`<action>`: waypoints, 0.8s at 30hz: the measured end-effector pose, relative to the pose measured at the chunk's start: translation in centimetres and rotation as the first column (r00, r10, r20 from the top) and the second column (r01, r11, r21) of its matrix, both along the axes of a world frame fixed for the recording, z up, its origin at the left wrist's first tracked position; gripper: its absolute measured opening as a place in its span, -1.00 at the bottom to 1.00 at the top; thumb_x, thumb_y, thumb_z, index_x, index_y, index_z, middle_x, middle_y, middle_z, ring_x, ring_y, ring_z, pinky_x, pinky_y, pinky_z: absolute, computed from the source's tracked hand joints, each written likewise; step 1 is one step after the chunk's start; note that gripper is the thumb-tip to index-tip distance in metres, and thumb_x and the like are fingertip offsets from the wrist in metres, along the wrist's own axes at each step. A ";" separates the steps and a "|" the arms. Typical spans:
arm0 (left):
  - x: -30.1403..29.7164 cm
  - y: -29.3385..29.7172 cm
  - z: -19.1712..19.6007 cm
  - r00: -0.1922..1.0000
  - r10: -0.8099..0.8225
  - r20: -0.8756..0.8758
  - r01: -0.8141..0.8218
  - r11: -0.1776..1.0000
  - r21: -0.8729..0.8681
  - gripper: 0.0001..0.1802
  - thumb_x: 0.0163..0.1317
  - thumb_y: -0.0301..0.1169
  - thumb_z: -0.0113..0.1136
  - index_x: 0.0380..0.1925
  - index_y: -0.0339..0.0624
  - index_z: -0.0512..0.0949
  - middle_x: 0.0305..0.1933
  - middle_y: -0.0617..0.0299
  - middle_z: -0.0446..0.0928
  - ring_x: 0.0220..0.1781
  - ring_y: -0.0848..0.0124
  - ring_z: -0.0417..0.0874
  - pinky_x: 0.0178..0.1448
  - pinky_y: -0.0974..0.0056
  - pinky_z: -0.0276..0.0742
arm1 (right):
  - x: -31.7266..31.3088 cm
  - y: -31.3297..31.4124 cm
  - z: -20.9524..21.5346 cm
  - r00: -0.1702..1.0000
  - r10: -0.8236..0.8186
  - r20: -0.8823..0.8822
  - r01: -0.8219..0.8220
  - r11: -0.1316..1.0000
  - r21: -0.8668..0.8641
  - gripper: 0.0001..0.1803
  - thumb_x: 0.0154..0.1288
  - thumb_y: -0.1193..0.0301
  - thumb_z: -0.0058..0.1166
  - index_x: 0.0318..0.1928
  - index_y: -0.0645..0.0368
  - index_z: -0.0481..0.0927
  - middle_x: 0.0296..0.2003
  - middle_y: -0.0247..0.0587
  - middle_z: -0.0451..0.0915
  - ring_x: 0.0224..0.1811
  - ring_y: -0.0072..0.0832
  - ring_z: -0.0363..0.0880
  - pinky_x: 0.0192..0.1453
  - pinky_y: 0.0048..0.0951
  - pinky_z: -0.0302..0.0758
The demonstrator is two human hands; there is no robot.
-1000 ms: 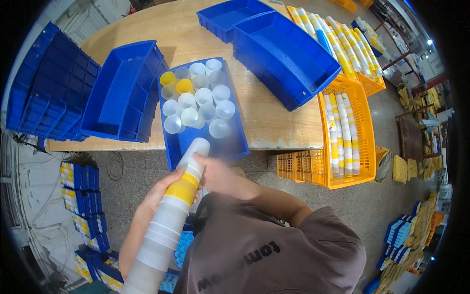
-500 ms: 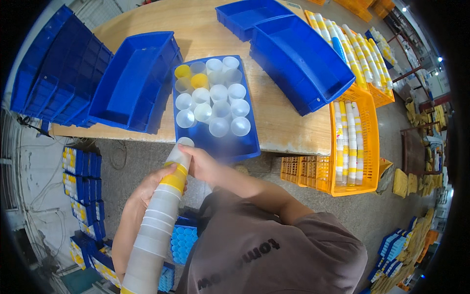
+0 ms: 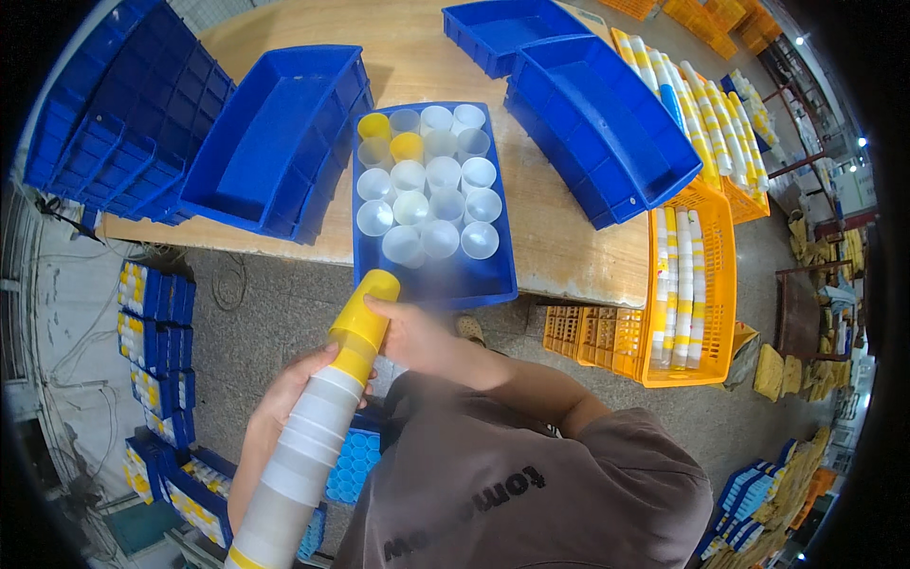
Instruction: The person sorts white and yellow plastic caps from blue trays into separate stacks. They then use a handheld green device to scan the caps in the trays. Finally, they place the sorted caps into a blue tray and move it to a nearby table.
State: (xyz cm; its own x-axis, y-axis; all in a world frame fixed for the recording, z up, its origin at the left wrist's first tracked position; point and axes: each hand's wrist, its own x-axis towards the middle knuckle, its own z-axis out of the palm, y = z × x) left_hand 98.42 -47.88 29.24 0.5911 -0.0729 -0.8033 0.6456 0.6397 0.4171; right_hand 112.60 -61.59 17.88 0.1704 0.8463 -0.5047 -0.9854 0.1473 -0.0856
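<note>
A long stack of nested plastic cups (image 3: 305, 431), mostly white with yellow ones near its upper end, runs slantwise up from the lower edge. My left hand (image 3: 289, 381) is wrapped round the stack from the left, below the yellow part. My right hand (image 3: 415, 334) grips the yellow cup (image 3: 365, 311) at the upper end, thumb on its side; its other fingers are mostly hidden. Just beyond that end lies a shallow blue tray (image 3: 474, 289), holding upright rows of white or clear cups (image 3: 440, 239) and two yellow ones (image 3: 408, 146). The tray's near strip is bare.
Deep blue bins stand on the wooden table (image 3: 569, 261), one at left (image 3: 275, 142) and others at right (image 3: 602, 128). An orange crate (image 3: 720, 284) of cup stacks adjoins the table's right end. Blue bins of cups (image 3: 156, 327) stand at left; light-blue cups (image 3: 353, 465) sit below.
One more white cup stands in the tray's nearest row. The white cup at the stack's upper end is gone, and a yellow one shows there. The whole view has shifted slightly.
</note>
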 end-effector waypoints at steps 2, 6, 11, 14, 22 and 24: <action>-1.0 -0.1 1.0 0.993 0.071 0.092 -0.072 0.997 0.008 -0.34 0.44 -0.02 0.00 0.23 -0.43 0.36 -0.07 -0.22 0.61 -0.19 0.12 0.72 -0.13 0.15 0.69 | 0.7 -0.4 0.4 0.935 -0.251 0.252 0.237 0.968 0.084 -0.51 0.48 0.04 0.03 0.18 0.14 0.38 0.03 -0.10 0.56 0.11 -0.29 0.58 0.21 -0.12 0.54; -2.5 1.4 3.0 0.959 0.216 0.184 -0.198 0.974 -0.110 -0.34 0.43 0.01 -0.01 0.20 -0.43 0.40 -0.08 -0.23 0.61 -0.19 0.11 0.71 -0.15 0.15 0.67 | 4.2 -0.9 -2.6 0.940 -0.091 0.330 0.062 0.993 0.100 -0.39 0.50 -0.06 -0.06 0.23 0.22 0.33 0.01 -0.01 0.57 0.09 -0.18 0.61 0.18 0.06 0.57; -3.0 1.7 2.1 0.966 0.192 0.174 -0.209 0.974 0.084 -0.33 0.37 0.02 0.09 0.19 -0.40 0.43 -0.07 -0.19 0.62 -0.17 0.14 0.73 -0.18 0.16 0.72 | 4.1 -0.4 -4.5 0.919 0.104 0.382 -0.068 0.992 -0.106 -0.24 0.44 0.06 0.09 0.40 0.30 0.18 0.27 0.12 0.39 0.26 -0.02 0.46 0.34 -0.08 0.46; -2.3 1.0 1.2 0.985 0.139 0.101 -0.154 0.975 0.158 -0.33 0.37 -0.08 0.15 0.27 -0.39 0.35 -0.03 -0.16 0.62 -0.11 0.16 0.73 -0.16 0.21 0.75 | 0.7 -1.7 -2.3 0.738 0.163 0.655 0.069 0.947 -0.314 -0.15 0.34 0.21 0.24 0.47 0.29 0.10 0.37 0.14 0.30 0.33 -0.01 0.39 0.39 -0.12 0.39; 0.5 -1.6 0.1 0.989 -0.130 -0.072 0.123 0.988 -0.098 -0.42 0.38 -0.13 0.18 0.15 -0.44 0.40 -0.15 -0.16 0.64 -0.20 0.16 0.75 -0.11 0.18 0.74 | 1.2 -8.4 1.2 -0.575 0.555 0.601 0.413 0.831 -0.372 -0.40 0.07 0.46 0.26 0.19 0.11 0.47 0.21 -0.14 0.48 0.28 -0.17 0.42 0.24 -0.07 0.34; 1.2 -1.6 0.0 0.991 -0.127 -0.043 0.122 0.987 -0.107 -0.42 0.36 -0.14 0.21 0.15 -0.43 0.39 -0.15 -0.17 0.64 -0.20 0.16 0.76 -0.09 0.18 0.74 | 2.2 -9.2 1.3 -0.476 0.628 0.616 0.654 0.721 -0.229 -0.17 -0.04 0.42 0.40 0.29 0.16 0.34 0.23 0.02 0.43 0.30 -0.02 0.37 0.27 -0.02 0.31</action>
